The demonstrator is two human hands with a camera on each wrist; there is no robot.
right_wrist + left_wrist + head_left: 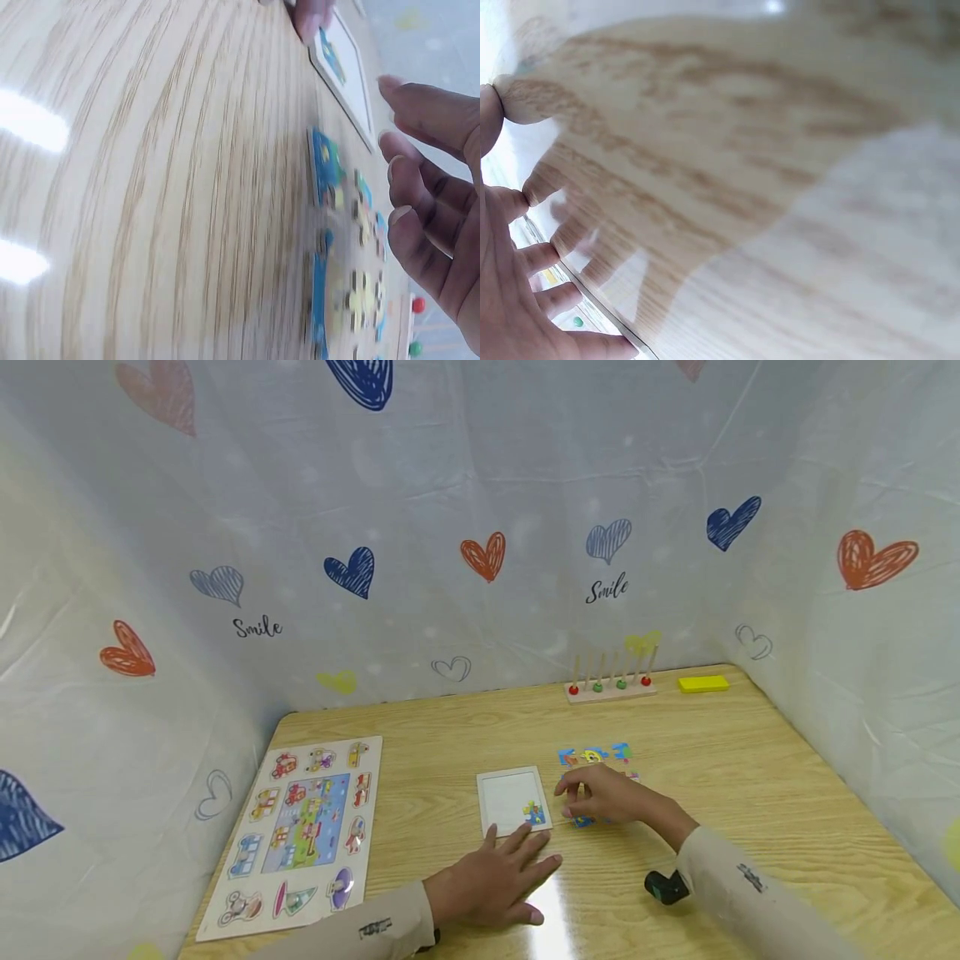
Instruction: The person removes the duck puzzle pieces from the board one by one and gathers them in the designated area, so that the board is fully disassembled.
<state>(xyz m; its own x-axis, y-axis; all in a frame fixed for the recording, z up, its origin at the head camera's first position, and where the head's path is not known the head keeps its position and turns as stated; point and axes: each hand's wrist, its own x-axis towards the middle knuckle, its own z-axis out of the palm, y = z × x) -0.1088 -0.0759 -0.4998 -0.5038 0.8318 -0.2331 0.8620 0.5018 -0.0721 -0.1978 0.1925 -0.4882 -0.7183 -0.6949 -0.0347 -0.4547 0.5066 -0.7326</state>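
A white puzzle tray point(514, 772) lies in the middle of the table, with a few joined puzzle pieces point(535, 814) in its near right corner. My left hand point(495, 881) has its fingers spread, the tips at the tray's near edge. Just right of the tray, my right hand point(600, 793) hovers over loose puzzle pieces point(595, 754), partly hiding them. In the right wrist view, the fingers of that hand point(439, 187) are loosely bent and apart with nothing between them. Flat blue and yellow jigsaw pieces point(360, 300) lie beneath it.
To the left lies a large picture board point(367, 827) with vehicle and toy shapes. A wooden peg stand point(613, 692) with red and green beads is at the back, beside a yellow block point(703, 684). A dark object point(666, 887) is by the right sleeve. Printed curtains surround the table.
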